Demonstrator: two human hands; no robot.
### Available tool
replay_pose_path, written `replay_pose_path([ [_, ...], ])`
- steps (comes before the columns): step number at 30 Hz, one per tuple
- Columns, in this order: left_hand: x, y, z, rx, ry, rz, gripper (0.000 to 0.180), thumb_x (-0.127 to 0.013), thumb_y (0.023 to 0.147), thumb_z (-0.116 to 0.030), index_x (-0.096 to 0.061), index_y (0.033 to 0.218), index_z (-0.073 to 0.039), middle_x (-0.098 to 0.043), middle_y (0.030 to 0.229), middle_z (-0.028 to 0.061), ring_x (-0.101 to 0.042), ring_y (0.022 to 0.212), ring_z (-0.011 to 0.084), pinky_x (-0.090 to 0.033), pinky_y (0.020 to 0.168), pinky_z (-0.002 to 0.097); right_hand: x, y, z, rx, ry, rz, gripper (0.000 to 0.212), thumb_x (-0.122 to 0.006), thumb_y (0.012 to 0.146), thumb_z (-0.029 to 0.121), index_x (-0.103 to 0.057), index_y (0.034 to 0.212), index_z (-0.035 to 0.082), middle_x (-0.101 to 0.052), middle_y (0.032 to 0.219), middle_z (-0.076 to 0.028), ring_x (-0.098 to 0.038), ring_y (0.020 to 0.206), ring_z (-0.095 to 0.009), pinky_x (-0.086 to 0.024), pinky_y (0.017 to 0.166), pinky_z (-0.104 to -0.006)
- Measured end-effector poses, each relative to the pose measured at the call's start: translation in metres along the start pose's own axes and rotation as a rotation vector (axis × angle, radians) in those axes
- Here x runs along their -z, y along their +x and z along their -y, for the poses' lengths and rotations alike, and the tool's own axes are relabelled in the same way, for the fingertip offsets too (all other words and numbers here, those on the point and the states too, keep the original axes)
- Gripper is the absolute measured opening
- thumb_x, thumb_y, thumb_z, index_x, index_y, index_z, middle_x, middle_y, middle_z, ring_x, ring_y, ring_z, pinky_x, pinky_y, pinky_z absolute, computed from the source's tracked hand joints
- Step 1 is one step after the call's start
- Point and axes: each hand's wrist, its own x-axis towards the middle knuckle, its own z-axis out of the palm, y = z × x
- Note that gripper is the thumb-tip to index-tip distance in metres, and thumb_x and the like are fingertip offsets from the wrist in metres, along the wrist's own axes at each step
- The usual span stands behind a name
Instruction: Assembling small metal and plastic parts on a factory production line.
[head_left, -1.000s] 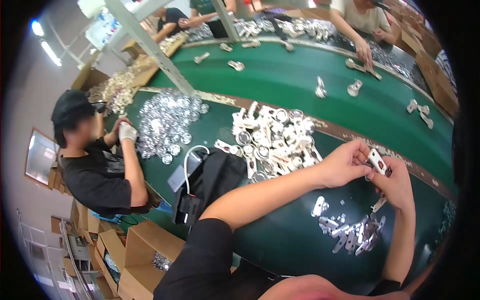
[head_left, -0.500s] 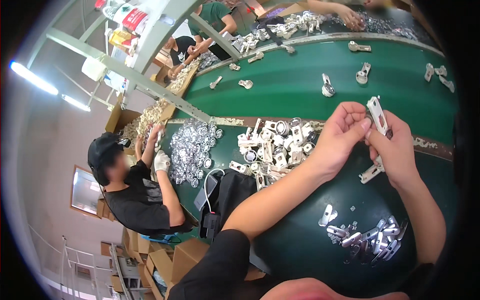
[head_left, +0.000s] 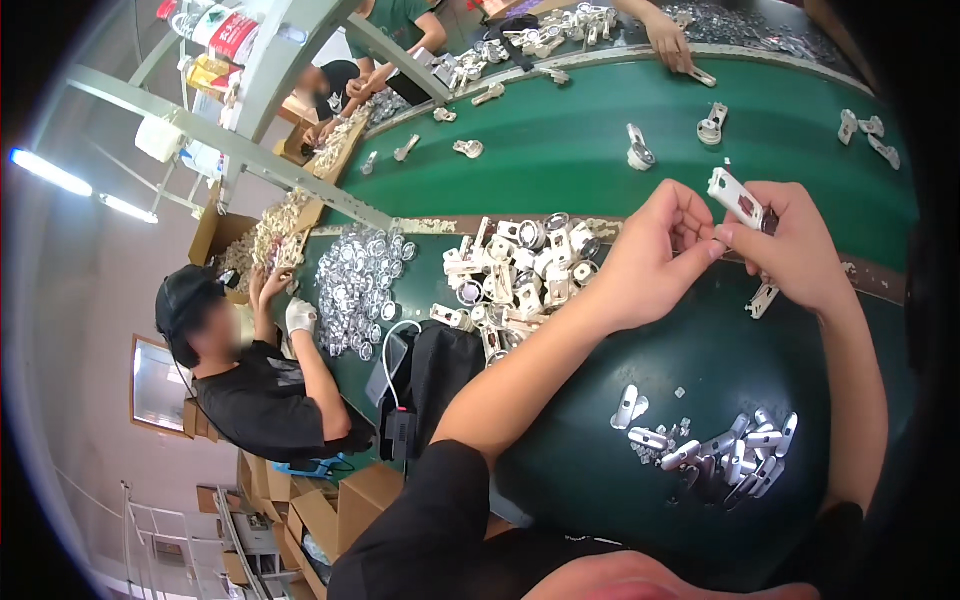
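Observation:
My right hand [head_left: 790, 250] is closed around a long white plastic part [head_left: 737, 197] with a slotted, hollow face. Its upper end sticks out above the fingers. Below the same hand shows another white end [head_left: 764, 300]; I cannot tell whether it belongs to the same part. Close beside it, my left hand [head_left: 660, 250] has its fingers curled and thumb pressed in, near my right thumb. Whatever is in that pinch is too small to make out. Under my forearms lies a pile of silver-grey oblong covers [head_left: 745, 455], with tiny clear pieces [head_left: 650, 455] next to it.
White parts with round ends [head_left: 525, 265] are heaped left of my hands, beside a pile of clear rings [head_left: 355, 285]. Beyond runs a green belt [head_left: 570, 130] with scattered parts. A black bag [head_left: 445, 375] lies by my left arm. A co-worker [head_left: 250, 370] sits at left.
My left hand has drawn slightly away from the white part, which stays in my right hand. Across the belt, another person's hand has reached down to a part. The whole view has shifted a little.

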Motion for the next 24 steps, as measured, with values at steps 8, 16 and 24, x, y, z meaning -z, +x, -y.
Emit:
replay_pose_path([
  [8, 0.0, 0.005, -0.006, 0.1, -0.36, -0.112, 0.025, -0.072, 0.099, -0.005, -0.052, 0.113, -0.005, -0.066, 0.098, 0.0024, -0.061, 0.087, 0.0062, -0.049, 0.076, 0.0226, -0.021, -0.003, -0.003, -0.036, 0.248, -0.219, 0.019, -0.073, 0.097, 0.017, -0.063, 0.085, 0.006, -0.058, 0.066, 0.002, -0.052, 0.049, -0.005, -0.037, 0.043, -0.0225],
  [16, -0.004, -0.002, -0.023, 0.013, -0.682, -0.114, 0.018, -0.067, 0.104, -0.012, -0.055, 0.116, -0.007, -0.067, 0.096, -0.0008, -0.059, 0.082, 0.0064, -0.048, 0.072, 0.0219, -0.054, -0.007, 0.02, 0.137, 0.241, -0.472, 0.014, -0.069, 0.101, 0.015, -0.066, 0.095, 0.004, -0.056, 0.067, 0.003, -0.049, 0.054, -0.004, -0.037, 0.047, -0.0222],
  [24, -0.017, -0.001, -0.038, -0.078, -0.862, -0.213, 0.015, -0.057, 0.108, -0.008, -0.052, 0.121, -0.006, -0.064, 0.098, 0.0029, -0.057, 0.067, 0.0052, -0.046, 0.055, 0.0222, -0.091, -0.003, 0.036, 0.2, 0.33, -0.701, 0.014, -0.068, 0.103, 0.016, -0.067, 0.098, 0.003, -0.058, 0.07, 0.003, -0.051, 0.058, -0.004, -0.038, 0.05, -0.022],
])
